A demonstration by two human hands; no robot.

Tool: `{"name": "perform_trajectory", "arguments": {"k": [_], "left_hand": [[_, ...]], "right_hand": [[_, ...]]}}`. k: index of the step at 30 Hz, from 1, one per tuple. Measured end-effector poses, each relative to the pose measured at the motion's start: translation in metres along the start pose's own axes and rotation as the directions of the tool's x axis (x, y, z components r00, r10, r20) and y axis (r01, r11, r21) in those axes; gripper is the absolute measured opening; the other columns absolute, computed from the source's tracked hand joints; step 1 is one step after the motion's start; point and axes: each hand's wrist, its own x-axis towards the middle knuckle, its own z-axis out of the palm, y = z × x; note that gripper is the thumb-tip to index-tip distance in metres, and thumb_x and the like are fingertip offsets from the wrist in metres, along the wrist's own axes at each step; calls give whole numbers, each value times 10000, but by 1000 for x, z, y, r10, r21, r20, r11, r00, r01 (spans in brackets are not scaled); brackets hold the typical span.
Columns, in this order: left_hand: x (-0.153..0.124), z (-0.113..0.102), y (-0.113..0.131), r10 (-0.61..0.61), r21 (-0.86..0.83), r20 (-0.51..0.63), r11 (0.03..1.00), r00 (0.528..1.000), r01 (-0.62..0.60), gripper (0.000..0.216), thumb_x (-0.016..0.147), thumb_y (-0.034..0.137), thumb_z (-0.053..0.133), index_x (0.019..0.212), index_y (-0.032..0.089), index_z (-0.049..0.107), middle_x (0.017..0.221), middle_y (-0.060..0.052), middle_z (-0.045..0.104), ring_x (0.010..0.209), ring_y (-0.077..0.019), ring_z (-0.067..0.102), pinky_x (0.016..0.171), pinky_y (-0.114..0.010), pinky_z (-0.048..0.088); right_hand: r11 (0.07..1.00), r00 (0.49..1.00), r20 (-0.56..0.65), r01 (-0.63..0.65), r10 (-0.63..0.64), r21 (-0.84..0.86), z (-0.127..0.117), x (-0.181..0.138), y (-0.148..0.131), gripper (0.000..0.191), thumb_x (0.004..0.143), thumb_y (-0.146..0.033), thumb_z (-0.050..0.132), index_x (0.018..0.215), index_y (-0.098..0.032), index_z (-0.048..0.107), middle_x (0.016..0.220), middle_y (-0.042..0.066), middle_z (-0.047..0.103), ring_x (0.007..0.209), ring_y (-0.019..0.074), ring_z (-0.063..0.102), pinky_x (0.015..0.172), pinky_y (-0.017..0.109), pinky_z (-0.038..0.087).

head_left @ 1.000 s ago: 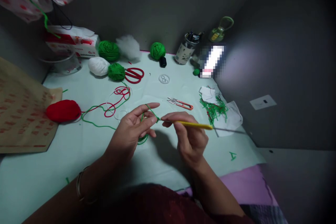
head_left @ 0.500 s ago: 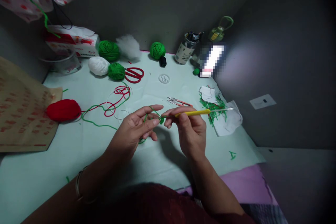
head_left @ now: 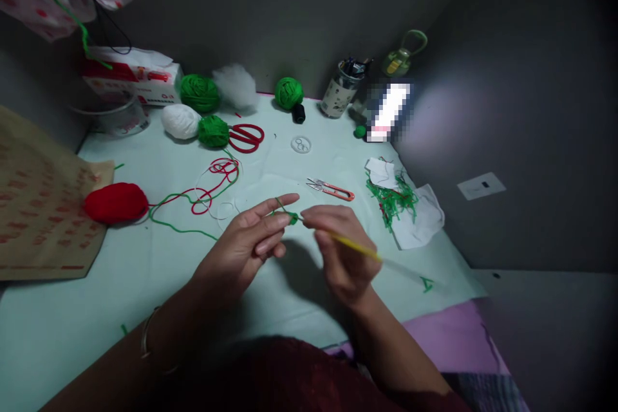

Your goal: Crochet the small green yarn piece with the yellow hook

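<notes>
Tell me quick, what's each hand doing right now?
Left hand: pinching green yarn, one finger stretched out.
Right hand: closed, holding the yellow hook.

Yellow-handled hook [head_left: 357,246], blurred, slants down rightward from 1 small green yarn piece [head_left: 293,219].

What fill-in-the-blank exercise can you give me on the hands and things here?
1. The right hand holds a hook whose handle is coloured ____.
2. The left hand holds yarn coloured ____.
3. A bracelet circles the ____ wrist.
4. In view, the snips lie to the ____ of the red ball.

Missing words: yellow; green; left; right.
</notes>
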Motion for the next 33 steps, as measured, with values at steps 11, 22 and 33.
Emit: {"name": "perform_trajectory", "arguments": {"k": [11, 22, 33], "left_hand": [[0, 2, -3, -11, -39, 21, 999, 1000, 12, 355, 801, 191, 786, 1151, 134, 760, 582, 90, 402, 449, -19, 214, 450, -141, 377], [2, -1, -4, 74, 73, 50, 994, 996, -78, 250, 821, 164, 766, 1064, 217, 788, 720, 41, 586, 441, -6, 273, 483, -152, 433], [2, 3, -3, 172, 196, -125, 970, 977, -146, 199, 779, 193, 783, 977, 177, 792, 742, -19, 691, 583, -93, 563, 632, -235, 544]], "right_hand": [[982, 990, 16, 138, -137, -129, 6, -3, 4, 362, 917, -97, 630, 1196, -309, 720, 1113, 65, 737, 1012, 219, 700, 826, 383, 612], [819, 943, 67, -318, 327, 477, 8, 8, 9, 129, 948, -295, 638, 976, -256, 758, 927, 33, 740, 770, 153, 657, 696, 323, 571], [582, 870, 180, -448, 459, 679, 13, 10, 15, 149, 921, -381, 662, 949, -245, 718, 759, 2, 707, 620, 116, 640, 581, 243, 586]]}}
